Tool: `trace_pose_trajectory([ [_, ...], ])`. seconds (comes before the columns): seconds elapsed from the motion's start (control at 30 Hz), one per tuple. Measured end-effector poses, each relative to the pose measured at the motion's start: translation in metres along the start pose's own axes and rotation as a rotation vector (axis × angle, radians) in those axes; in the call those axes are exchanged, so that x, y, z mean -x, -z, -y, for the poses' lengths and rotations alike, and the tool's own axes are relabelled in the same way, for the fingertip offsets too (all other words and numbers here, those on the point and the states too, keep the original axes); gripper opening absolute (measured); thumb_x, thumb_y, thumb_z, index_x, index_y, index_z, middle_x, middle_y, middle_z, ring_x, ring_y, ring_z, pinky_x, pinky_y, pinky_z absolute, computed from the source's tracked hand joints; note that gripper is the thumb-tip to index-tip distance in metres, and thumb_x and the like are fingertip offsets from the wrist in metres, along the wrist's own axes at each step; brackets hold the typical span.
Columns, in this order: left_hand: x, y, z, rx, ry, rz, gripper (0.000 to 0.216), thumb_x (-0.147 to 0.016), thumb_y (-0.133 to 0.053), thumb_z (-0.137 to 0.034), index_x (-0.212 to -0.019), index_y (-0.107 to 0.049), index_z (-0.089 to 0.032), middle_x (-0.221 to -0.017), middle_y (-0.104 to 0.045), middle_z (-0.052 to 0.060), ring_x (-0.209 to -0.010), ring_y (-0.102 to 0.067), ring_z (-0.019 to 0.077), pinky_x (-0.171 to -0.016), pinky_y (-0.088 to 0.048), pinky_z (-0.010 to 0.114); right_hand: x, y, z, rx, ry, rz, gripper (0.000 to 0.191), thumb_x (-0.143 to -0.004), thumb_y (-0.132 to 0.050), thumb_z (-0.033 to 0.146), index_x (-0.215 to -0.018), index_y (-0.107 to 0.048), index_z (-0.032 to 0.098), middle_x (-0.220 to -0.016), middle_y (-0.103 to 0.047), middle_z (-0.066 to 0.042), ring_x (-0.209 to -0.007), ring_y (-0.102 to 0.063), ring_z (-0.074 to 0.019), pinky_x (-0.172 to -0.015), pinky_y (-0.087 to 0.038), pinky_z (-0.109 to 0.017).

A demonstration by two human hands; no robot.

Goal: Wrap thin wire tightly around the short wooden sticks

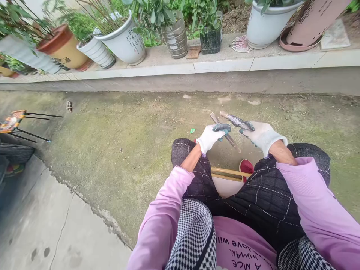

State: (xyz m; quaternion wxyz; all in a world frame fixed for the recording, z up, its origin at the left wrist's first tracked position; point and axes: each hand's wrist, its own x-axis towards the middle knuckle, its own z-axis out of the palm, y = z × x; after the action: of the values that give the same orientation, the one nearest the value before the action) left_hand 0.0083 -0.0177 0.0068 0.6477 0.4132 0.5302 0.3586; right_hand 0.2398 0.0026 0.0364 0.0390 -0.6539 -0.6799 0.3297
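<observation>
Head view: small silvery-grey fish, slim, scaly, dark-speckled, held above the knees over the mossy concrete ground. Its long axis runs upper-left to lower-right, free end pointing up-left. Right hand, white glove with grey fingertips, fingers closed around the fish's lower-right end. Left hand, same glove, grips a brownish stick-like tool, angled diagonally just beside the fish.

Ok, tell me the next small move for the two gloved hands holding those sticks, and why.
Probably bring the thin brown stick in the white-gloved left hand against the mottled grey rod gripped by the white-gloved right hand: their ends already angle toward each other above the knees, but whether they touch is unclear.
</observation>
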Motion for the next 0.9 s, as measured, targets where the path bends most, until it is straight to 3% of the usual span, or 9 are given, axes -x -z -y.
trace_pose_trajectory([
  [0.1, 0.002, -0.004, -0.012, 0.1, -0.025, 0.018, 0.032, -0.075, -0.088, -0.026, -0.105, -0.087, -0.014, -0.104, -0.087, 0.01, -0.07, -0.067, 0.0124, -0.071, -0.059, 0.03, 0.006, -0.001, 0.008, -0.368, -0.001, -0.066, 0.021, -0.089, -0.077, 0.044, -0.085, -0.072, 0.023, -0.065, -0.064, -0.002, -0.062, -0.06, -0.0199, -0.054, -0.043, -0.03],
  [0.17, 0.007, -0.006, -0.015, 0.161, -0.108, -0.055, 0.032, -0.076, -0.089, -0.026, -0.106, -0.085, -0.016, -0.106, -0.086, 0.008, -0.073, -0.07, 0.0134, -0.073, -0.06, 0.03, 0.014, 0.0, 0.016, -0.645, -0.019, -0.034, 0.031, -0.084, -0.083, 0.051, -0.085, -0.07, 0.023, -0.063, -0.06, 0.001, -0.054, -0.052, -0.0154, -0.046, -0.04, -0.028],
  [0.3, 0.019, -0.006, -0.011, 0.207, -0.336, -0.497, 0.024, -0.085, -0.083, -0.023, -0.108, -0.081, -0.02, -0.116, -0.084, 0.006, -0.098, -0.075, 0.0156, -0.09, -0.061, 0.028, 0.028, 0.006, 0.03, -0.968, -0.069, 0.141, 0.054, -0.067, -0.099, 0.054, -0.101, -0.074, 0.021, -0.062, -0.059, 0.004, -0.044, -0.044, -0.01, -0.036, -0.037, -0.024],
  [0.37, 0.021, -0.004, -0.006, 0.215, -0.36, -0.69, 0.025, -0.086, -0.084, -0.022, -0.11, -0.077, -0.021, -0.117, -0.083, 0.006, -0.108, -0.075, 0.0162, -0.1, -0.06, 0.028, 0.03, 0.007, 0.032, -1.007, -0.077, 0.177, 0.058, -0.064, -0.101, 0.054, -0.103, -0.074, 0.021, -0.06, -0.059, 0.005, -0.042, -0.044, -0.0093, -0.035, -0.037, -0.024],
  [0.4, 0.02, -0.004, -0.004, 0.234, -0.34, -0.726, 0.029, -0.084, -0.086, -0.021, -0.111, -0.076, -0.021, -0.118, -0.082, 0.006, -0.11, -0.075, 0.0164, -0.102, -0.06, 0.029, 0.03, 0.008, 0.033, -1.012, -0.077, 0.183, 0.057, -0.065, -0.101, 0.054, -0.102, -0.073, 0.022, -0.059, -0.058, 0.006, -0.041, -0.044, -0.0091, -0.034, -0.037, -0.023],
  [0.47, 0.014, -0.004, 0.001, 0.307, -0.257, -0.659, 0.04, -0.081, -0.09, -0.019, -0.117, -0.073, -0.02, -0.12, -0.081, 0.007, -0.112, -0.076, 0.0171, -0.103, -0.06, 0.031, 0.029, 0.008, 0.033, -1.013, -0.074, 0.191, 0.055, -0.066, -0.102, 0.054, -0.098, -0.071, 0.022, -0.06, -0.059, 0.006, -0.041, -0.045, -0.0088, -0.034, -0.037, -0.023],
  [0.63, 0.0, -0.014, 0.008, 0.508, 0.032, -0.269, 0.038, -0.084, -0.092, -0.028, -0.116, -0.074, -0.018, -0.106, -0.083, 0.007, -0.1, -0.082, 0.0207, -0.1, -0.065, 0.04, 0.032, 0.008, 0.035, -1.006, -0.055, 0.242, 0.059, -0.063, -0.104, 0.058, -0.088, -0.065, 0.023, -0.063, -0.061, 0.004, -0.042, -0.049, -0.0093, -0.032, -0.036, -0.023],
  [0.8, 0.001, -0.015, 0.005, 0.604, 0.048, -0.227, 0.026, -0.085, -0.092, -0.029, -0.099, -0.074, -0.016, -0.09, -0.081, 0.005, -0.083, -0.08, 0.0174, -0.093, -0.066, 0.035, 0.035, 0.007, 0.035, -1.064, -0.07, 0.276, 0.06, -0.062, -0.105, 0.058, -0.091, -0.066, 0.023, -0.064, -0.06, 0.005, -0.043, -0.047, -0.009, -0.033, -0.035, -0.023],
  [0.9, 0.009, -0.011, -0.003, 0.663, 0.021, -0.196, 0.026, -0.09, -0.088, -0.034, -0.103, -0.074, -0.017, -0.085, -0.078, 0.003, -0.08, -0.079, 0.0185, -0.091, -0.066, 0.037, 0.034, 0.006, 0.033, -1.156, -0.065, 0.266, 0.062, -0.065, -0.103, 0.059, -0.101, -0.068, 0.023, -0.064, -0.057, 0.008, -0.041, -0.042, -0.0083, -0.035, -0.032, -0.024],
])
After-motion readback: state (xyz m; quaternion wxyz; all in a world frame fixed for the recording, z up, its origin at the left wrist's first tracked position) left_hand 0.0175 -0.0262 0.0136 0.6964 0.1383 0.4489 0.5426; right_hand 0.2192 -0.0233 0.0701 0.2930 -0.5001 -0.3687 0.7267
